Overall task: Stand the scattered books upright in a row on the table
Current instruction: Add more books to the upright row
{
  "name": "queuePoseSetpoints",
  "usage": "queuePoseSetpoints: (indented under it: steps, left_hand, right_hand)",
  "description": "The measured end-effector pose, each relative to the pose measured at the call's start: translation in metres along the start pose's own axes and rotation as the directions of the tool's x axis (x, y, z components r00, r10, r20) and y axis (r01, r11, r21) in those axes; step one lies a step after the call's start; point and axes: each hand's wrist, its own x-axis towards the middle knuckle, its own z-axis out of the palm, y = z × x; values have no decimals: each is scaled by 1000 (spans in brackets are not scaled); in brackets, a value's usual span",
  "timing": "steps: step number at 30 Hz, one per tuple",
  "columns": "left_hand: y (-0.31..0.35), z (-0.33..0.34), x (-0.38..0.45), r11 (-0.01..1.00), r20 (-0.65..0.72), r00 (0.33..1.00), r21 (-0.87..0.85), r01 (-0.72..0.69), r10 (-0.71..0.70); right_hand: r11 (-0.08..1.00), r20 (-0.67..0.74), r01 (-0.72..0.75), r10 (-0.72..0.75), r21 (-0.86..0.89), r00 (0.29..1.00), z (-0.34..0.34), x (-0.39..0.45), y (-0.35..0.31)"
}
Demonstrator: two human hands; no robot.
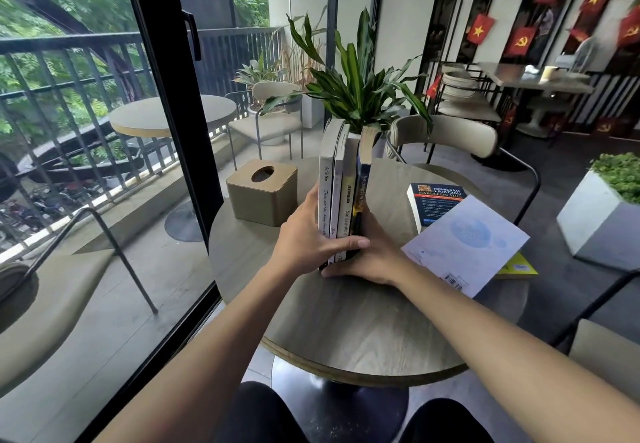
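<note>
Several books [341,186] stand upright side by side in the middle of the round wooden table [363,332], spines toward me: two pale ones on the left, a cream one, and a dark blue one on the right. My left hand [311,238] presses the row's left side with the thumb across the spines. My right hand [370,259] holds the row's right side at its base. A dark blue book [431,202] lies flat to the right. A white book [467,245] lies partly over it, and a yellow book [517,266] peeks out beneath the white one.
A tan tissue box [261,191] sits left of the row. A potted plant [360,93] stands just behind the books. Chairs ring the table, and a glass door [166,131] runs along the left side. A white planter [602,214] stands on the floor at right.
</note>
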Motion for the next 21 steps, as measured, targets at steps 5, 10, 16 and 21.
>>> queuePoseSetpoints:
  steps: [5,10,16,21]
  left_hand:
    - [6,3,2,998,-32,998,5,58,-57]
    - [15,7,5,993,-193,980,94,71,-51]
    - [23,14,2,995,-277,960,76,63,-39]
    - [23,12,1,997,-252,967,63,53,-35]
  right_hand:
    - [999,-8,14,-15,-38,1000,3,-2,0]
    - [996,-3,35,-35,-77,999,2,-11,-5]
    - [990,-49,10,-17,-139,999,6,-15,-3]
    - [987,-69,-13,2,-163,998,3,-27,-8]
